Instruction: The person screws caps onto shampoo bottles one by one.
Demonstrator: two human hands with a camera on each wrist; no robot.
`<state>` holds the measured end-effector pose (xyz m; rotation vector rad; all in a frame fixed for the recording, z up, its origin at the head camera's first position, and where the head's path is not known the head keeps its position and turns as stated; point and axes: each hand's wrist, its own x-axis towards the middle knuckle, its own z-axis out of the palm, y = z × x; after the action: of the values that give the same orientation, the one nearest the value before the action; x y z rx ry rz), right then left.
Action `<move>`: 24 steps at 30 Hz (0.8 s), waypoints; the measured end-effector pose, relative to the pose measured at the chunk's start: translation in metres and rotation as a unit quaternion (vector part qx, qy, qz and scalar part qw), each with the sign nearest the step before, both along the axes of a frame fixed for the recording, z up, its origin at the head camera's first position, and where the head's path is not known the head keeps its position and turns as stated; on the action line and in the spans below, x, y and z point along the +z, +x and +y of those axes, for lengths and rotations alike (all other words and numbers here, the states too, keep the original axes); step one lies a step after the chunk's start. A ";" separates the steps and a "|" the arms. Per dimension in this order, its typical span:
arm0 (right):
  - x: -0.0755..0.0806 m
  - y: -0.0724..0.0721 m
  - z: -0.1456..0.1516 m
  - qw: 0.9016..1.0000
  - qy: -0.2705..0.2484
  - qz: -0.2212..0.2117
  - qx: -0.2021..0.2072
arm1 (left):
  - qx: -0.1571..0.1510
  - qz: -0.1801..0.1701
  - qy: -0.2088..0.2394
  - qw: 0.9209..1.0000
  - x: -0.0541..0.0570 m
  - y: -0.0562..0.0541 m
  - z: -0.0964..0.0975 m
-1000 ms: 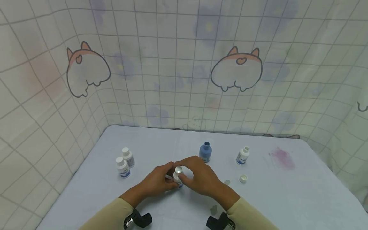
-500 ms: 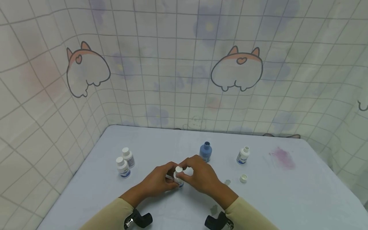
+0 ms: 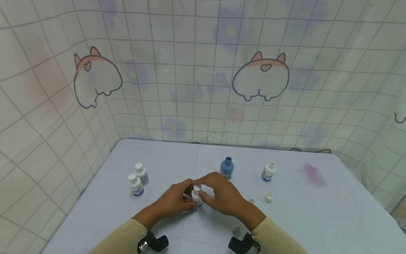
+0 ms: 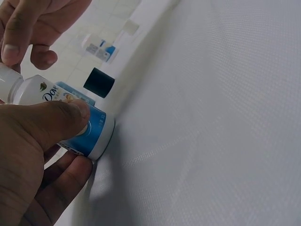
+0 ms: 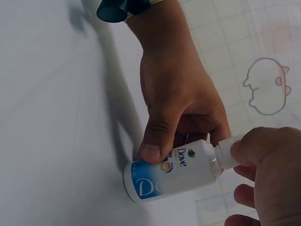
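Note:
In the head view my left hand [image 3: 174, 199] holds a small white Dove bottle [image 3: 196, 201] upright near the table's middle. In the right wrist view, the left thumb lies along the front of its blue-and-white label [image 5: 146, 181], the other fingers behind. My right hand [image 3: 223, 194] is at the top of the bottle, its thumb and forefinger pinching the white cap [image 5: 227, 153]. From the left wrist, the cap [image 4: 8, 82] is partly cut off by the frame edge. Beyond the right hand stands an uncapped blue bottle [image 3: 226, 168].
Two capped white bottles, a front one [image 3: 136, 186] and a rear one [image 3: 141, 173], stand at left. At right are an uncapped white bottle [image 3: 268, 172] and a loose white cap [image 3: 268, 197]. A dark cap-like cylinder [image 4: 99, 82] sits by the blue bottle. A pink stain [image 3: 312, 175] marks the cloth.
My right thumb and forefinger close in around the cap, then spread slightly again, shifting a little on it. My left hand keeps the bottle in the same place.

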<state>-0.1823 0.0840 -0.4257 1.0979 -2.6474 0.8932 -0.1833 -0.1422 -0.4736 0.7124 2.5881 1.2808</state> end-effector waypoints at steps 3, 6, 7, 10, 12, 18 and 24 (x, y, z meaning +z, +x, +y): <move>0.000 0.000 0.000 1.000 0.008 0.005 0.004 | 0.001 -0.004 0.002 1.000 0.000 0.000 0.000; 0.000 0.001 -0.001 1.000 0.010 0.000 -0.014 | -0.002 -0.004 0.004 1.000 -0.001 0.000 0.000; 0.000 0.001 -0.002 1.000 0.009 -0.003 -0.022 | -0.003 -0.002 0.004 1.000 -0.001 0.000 0.000; 0.000 0.001 -0.003 0.999 0.006 -0.017 -0.041 | -0.005 0.005 0.002 1.000 -0.002 -0.001 -0.001; -0.001 0.000 -0.005 0.998 0.007 -0.024 -0.051 | -0.005 0.009 0.000 1.000 -0.002 -0.002 -0.001; -0.001 -0.001 -0.007 0.997 0.024 -0.021 -0.064 | -0.006 0.016 0.002 1.000 -0.002 -0.003 -0.001; -0.002 -0.001 -0.002 0.998 0.031 0.000 -0.047 | -0.004 0.019 0.000 1.000 -0.001 -0.002 0.000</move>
<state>-0.1829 0.0817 -0.4277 0.9759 -2.7183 0.7996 -0.1850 -0.1424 -0.4744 0.7533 2.6135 1.2766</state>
